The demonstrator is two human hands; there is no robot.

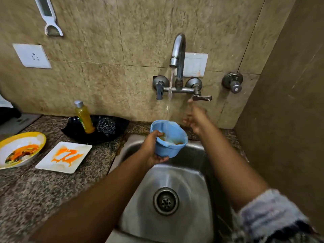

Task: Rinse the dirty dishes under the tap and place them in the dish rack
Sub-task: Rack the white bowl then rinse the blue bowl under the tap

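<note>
My left hand (152,148) grips a small blue plastic bowl (171,139) with orange food residue inside, holding it over the steel sink (175,174). Water runs from the wall tap (178,55) in a stream that falls into the bowl's far rim. My right hand (196,119) is blurred, fingers apart, just below the tap's right handle (201,97) and holding nothing. On the counter to the left lie a white square plate (64,157) smeared orange and a yellow-rimmed round plate (21,149) with food scraps. No dish rack is in view.
A black tray (98,128) behind the plates holds a yellow soap bottle (84,117) and a steel scrubber (106,126). A separate valve (232,82) sits on the wall at right. A side wall closes off the right. A peeler (50,18) hangs upper left.
</note>
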